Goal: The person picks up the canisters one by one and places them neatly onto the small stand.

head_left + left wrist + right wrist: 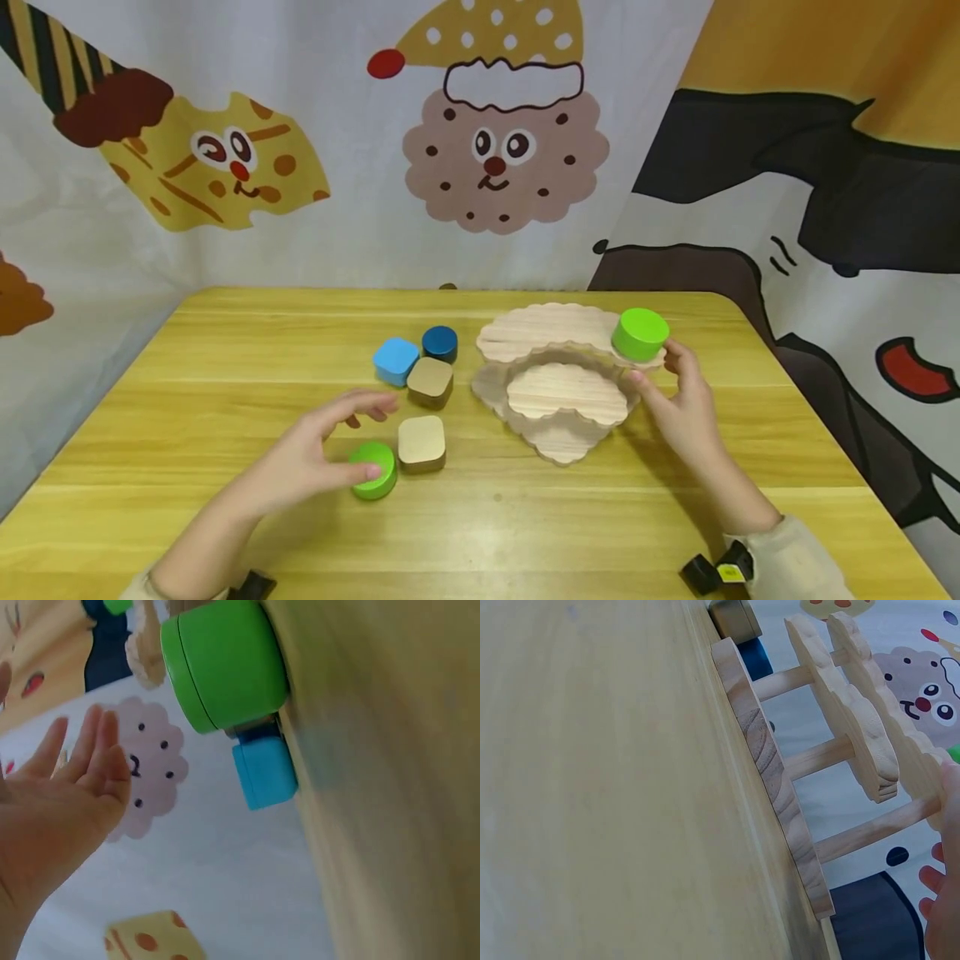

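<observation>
A three-tier wooden stand [525, 333] with scalloped shelves on round posts stands right of the middle of the table. On the right end of its top shelf sits a green round block [641, 335]. My right hand [686, 408] holds that end of the shelf, thumb in front and forefinger behind. In the right wrist view the posts [821, 757] show, with the hand at the right edge. My left hand [300, 458] hovers over a second green round block [367, 487], fingers loosely bent. A gap separates that hand [67, 795] from the green block [232, 664] in the left wrist view.
Beside the second green block is a pale wooden square block [422, 442]. Behind it cluster a tan square block [431, 382], a light blue square block [395, 361] and a dark blue round block [440, 342]. A printed curtain [337, 250] hangs behind the table [247, 367].
</observation>
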Demonstrator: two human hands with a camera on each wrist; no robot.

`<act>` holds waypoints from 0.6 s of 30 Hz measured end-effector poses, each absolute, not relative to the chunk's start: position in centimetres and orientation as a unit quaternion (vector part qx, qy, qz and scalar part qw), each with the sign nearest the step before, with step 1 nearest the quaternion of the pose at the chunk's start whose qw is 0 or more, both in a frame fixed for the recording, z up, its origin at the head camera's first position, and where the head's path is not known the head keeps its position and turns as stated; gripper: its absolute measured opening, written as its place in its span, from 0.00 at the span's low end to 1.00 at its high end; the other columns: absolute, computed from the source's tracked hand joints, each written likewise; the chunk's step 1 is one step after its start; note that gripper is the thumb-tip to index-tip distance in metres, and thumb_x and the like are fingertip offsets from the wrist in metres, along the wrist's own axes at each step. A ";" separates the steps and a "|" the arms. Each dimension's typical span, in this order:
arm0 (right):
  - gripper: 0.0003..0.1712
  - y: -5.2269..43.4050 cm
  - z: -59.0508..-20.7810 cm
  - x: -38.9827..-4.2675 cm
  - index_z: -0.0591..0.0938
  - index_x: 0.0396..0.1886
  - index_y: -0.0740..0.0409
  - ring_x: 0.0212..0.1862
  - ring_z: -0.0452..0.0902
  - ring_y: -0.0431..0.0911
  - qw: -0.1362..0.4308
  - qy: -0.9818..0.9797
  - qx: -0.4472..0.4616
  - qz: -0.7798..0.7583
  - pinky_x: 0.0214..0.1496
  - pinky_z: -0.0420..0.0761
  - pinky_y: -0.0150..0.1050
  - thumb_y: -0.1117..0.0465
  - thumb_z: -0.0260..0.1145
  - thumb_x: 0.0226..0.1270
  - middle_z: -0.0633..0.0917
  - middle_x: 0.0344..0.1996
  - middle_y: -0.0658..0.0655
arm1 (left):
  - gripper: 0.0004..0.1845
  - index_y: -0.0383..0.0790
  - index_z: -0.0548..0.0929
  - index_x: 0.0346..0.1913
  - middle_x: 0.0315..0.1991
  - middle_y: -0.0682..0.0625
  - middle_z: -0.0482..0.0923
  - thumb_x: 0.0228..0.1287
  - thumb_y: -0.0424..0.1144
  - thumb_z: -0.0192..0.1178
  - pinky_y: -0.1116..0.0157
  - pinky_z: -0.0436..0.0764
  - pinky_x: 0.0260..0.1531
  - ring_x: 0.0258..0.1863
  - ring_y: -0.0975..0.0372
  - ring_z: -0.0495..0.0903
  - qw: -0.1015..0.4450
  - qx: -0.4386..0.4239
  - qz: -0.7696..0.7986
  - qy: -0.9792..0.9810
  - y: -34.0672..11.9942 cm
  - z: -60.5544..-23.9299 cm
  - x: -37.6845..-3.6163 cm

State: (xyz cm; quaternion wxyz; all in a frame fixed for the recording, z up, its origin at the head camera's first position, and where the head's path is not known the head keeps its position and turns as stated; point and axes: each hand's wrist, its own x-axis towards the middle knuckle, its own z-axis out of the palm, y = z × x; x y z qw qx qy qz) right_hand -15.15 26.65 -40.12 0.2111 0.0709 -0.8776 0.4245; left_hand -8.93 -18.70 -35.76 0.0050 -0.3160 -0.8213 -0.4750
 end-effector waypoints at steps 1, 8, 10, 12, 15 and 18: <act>0.36 26.7 -40.1 -15.1 0.62 0.67 0.69 0.58 0.64 0.66 0.210 -0.878 0.070 0.424 0.57 0.63 0.65 0.60 0.67 0.65 0.68 0.61 0.71 | 0.34 0.49 0.72 0.64 0.59 0.56 0.74 0.53 0.35 0.72 0.61 0.71 0.49 0.53 0.58 0.73 -0.003 -0.320 -0.473 -0.821 -19.0 -35.9 -9.1; 0.37 26.7 -40.1 -15.1 0.61 0.67 0.68 0.58 0.64 0.66 0.208 -0.879 0.069 0.423 0.57 0.63 0.66 0.59 0.67 0.66 0.68 0.61 0.72 | 0.32 0.47 0.73 0.64 0.59 0.52 0.75 0.54 0.42 0.71 0.56 0.70 0.55 0.58 0.59 0.71 -0.105 -0.329 -0.438 -0.830 -20.6 -37.1 -10.0; 0.37 26.7 -40.1 -15.1 0.61 0.68 0.68 0.58 0.64 0.66 0.206 -0.880 0.068 0.423 0.57 0.63 0.65 0.59 0.67 0.66 0.68 0.61 0.72 | 0.34 0.45 0.72 0.64 0.59 0.50 0.75 0.54 0.43 0.72 0.55 0.69 0.56 0.59 0.58 0.71 -0.125 -0.332 -0.430 -0.830 -20.8 -37.2 -10.1; 0.37 26.7 -40.1 -15.2 0.61 0.68 0.68 0.58 0.64 0.65 0.206 -0.879 0.068 0.424 0.57 0.63 0.65 0.59 0.67 0.66 0.68 0.61 0.71 | 0.34 0.43 0.72 0.64 0.59 0.50 0.74 0.53 0.42 0.72 0.56 0.69 0.56 0.59 0.58 0.70 -0.139 -0.341 -0.432 -0.823 -21.1 -37.5 -10.2; 0.37 26.7 -40.0 -15.1 0.62 0.67 0.68 0.58 0.65 0.65 0.208 -0.879 0.069 0.424 0.57 0.63 0.65 0.59 0.67 0.66 0.68 0.61 0.71 | 0.35 0.40 0.71 0.64 0.60 0.49 0.73 0.53 0.39 0.72 0.58 0.69 0.56 0.59 0.57 0.70 -0.154 -0.359 -0.441 -0.808 -21.6 -37.9 -10.6; 0.37 26.7 -40.0 -15.1 0.62 0.67 0.69 0.58 0.65 0.65 0.209 -0.878 0.072 0.425 0.56 0.64 0.65 0.59 0.66 0.66 0.68 0.61 0.71 | 0.35 0.39 0.71 0.64 0.61 0.48 0.72 0.53 0.37 0.72 0.59 0.69 0.55 0.58 0.56 0.70 -0.175 -0.364 -0.447 -0.798 -22.0 -38.3 -10.9</act>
